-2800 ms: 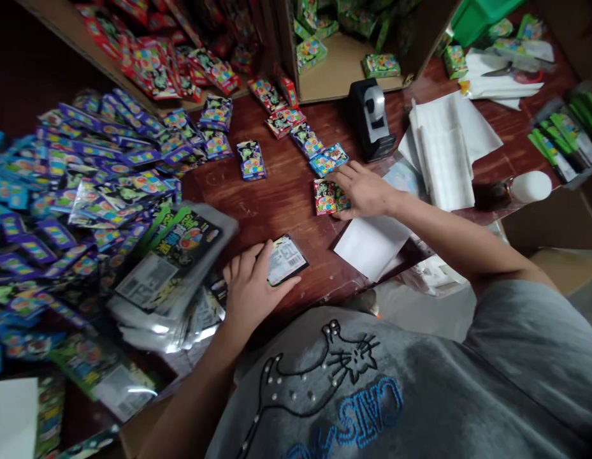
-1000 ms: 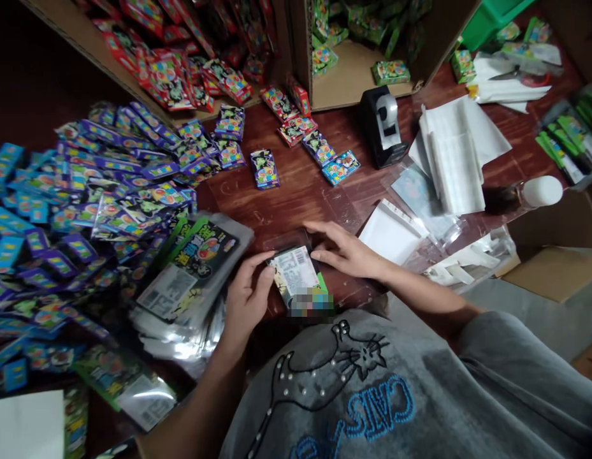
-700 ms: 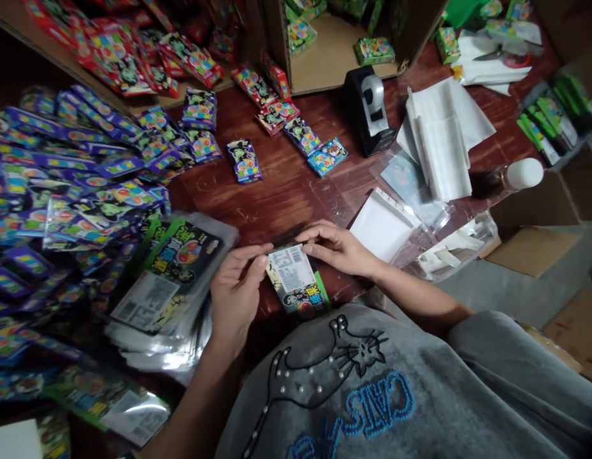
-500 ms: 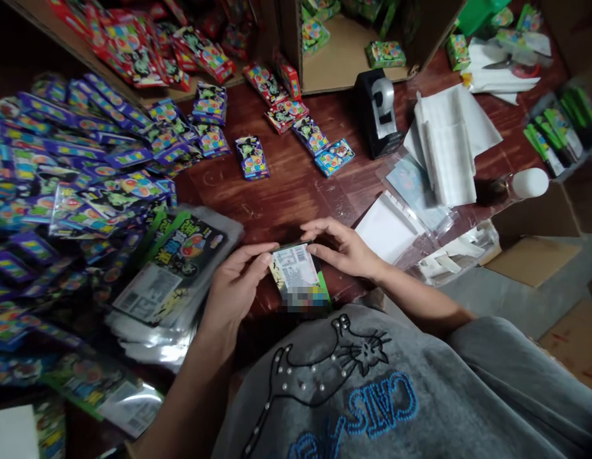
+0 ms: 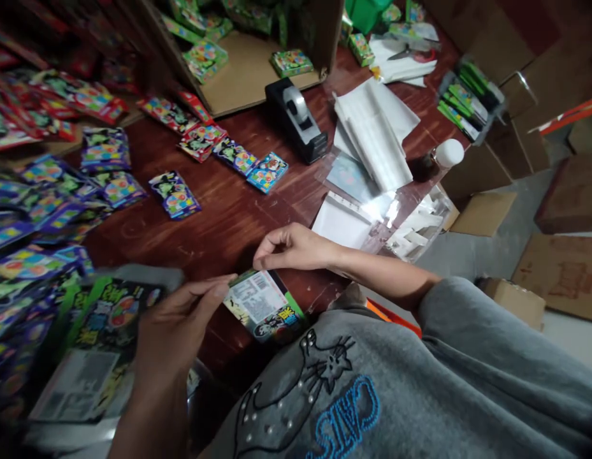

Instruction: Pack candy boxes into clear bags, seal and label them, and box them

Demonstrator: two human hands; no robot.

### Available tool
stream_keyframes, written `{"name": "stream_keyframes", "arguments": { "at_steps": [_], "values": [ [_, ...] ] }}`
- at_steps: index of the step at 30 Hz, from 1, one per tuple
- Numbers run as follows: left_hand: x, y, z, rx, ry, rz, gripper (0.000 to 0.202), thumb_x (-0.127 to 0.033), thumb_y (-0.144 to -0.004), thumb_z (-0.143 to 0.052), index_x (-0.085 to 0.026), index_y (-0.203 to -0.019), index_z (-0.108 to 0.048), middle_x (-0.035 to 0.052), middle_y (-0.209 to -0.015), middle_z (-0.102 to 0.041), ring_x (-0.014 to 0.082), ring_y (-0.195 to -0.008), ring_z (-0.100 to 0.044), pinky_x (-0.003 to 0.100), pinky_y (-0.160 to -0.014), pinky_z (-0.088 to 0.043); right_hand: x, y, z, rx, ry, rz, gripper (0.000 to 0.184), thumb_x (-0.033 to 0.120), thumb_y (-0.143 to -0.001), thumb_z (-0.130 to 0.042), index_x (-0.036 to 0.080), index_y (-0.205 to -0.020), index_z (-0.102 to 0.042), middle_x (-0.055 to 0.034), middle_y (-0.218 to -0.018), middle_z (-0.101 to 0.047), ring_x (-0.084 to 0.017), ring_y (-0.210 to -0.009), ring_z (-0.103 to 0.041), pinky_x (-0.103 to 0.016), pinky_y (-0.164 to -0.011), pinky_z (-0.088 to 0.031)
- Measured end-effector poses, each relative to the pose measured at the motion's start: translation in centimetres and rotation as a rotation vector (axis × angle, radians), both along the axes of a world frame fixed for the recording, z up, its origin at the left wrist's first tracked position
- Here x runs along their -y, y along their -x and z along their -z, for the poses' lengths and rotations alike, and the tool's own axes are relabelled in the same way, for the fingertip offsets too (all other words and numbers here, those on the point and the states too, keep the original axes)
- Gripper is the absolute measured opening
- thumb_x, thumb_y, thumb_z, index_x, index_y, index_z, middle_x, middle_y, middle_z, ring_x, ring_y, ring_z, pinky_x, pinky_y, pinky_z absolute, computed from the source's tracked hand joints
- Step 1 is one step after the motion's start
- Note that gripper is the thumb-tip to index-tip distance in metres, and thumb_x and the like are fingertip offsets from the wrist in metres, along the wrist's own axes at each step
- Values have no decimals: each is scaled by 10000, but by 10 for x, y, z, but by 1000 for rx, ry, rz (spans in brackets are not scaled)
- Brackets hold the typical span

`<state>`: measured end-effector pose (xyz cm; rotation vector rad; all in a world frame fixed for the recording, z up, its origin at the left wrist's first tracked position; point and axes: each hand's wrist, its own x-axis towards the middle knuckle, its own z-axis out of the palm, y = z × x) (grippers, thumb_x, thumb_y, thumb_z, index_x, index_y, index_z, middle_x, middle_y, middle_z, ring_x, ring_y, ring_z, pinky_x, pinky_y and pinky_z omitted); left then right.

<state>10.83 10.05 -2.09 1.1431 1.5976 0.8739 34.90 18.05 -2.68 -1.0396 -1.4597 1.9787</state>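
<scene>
Left hand [image 5: 174, 319], right hand [image 5: 298, 248] pinch packet [image 5: 258, 299]

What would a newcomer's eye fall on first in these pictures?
Probably the bright purple boxes heaped at the left edge, with red boxes at the upper left and green boxes at the top. Next, the printed bag below the centre, with the left hand at its upper left corner and the right hand at its upper right. The black tape dispenser also stands out above them.
</scene>
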Motion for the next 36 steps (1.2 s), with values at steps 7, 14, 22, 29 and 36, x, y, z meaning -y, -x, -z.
{"name": "stream_keyframes", "arguments": {
  "at_steps": [7, 14, 22, 29, 36],
  "values": [
    [-39, -31, -1, 51, -93, 242, 251, -481, -761, -914, -260, -808, -805, 42, -939, -843, 227, -868, -797, 380, -857, -689, 13, -81, -17, 140, -547, 33, 210, 344, -1048, -691, 195, -1130, -815, -98, -1247, -791, -195, -1191, -708, -382, -1079, -553],
    [-104, -118, 21, 213, -30, 871, 406, -602, -861, -806, -219, -840, -673, 227, -1442, -715, 384, -1389, -669, 553, -1082, -585, 4, -184, -2, 1097, -523, 338, 325, 353, -1027, -662, 167, -1268, -775, -145, -1161, -733, -268, -1021, -668, -399, -909, -527],
    [-98, -105, 40, 138, 74, 869, 343, -577, -1020, -622, -253, -971, -520, 239, -1610, -570, 360, -1491, -583, 633, -1206, -430, -7, -165, 20, 978, -534, 209, 312, 324, -944, -799, 178, -1217, -765, -102, -1087, -715, -259, -1010, -630, -360, -926, -466],
    [-89, -98, 37, 59, 63, 828, 318, -569, -1027, -595, -265, -985, -509, 196, -1607, -588, 340, -1425, -641, 548, -1075, -533, -15, -161, 22, 879, -634, 270, 277, 377, -1046, -634, 157, -1143, -771, -101, -1025, -702, -240, -935, -614, -347, -891, -448],
    [-90, -106, 28, -123, -29, 842, 255, -511, -1007, -585, -266, -964, -524, 162, -1529, -668, 307, -1198, -763, 449, -883, -577, -9, -167, 21, 1047, -813, 227, 182, 295, -1033, -670, 196, -1017, -822, -94, -952, -725, -242, -896, -589, -367, -836, -396]
  ]
}}
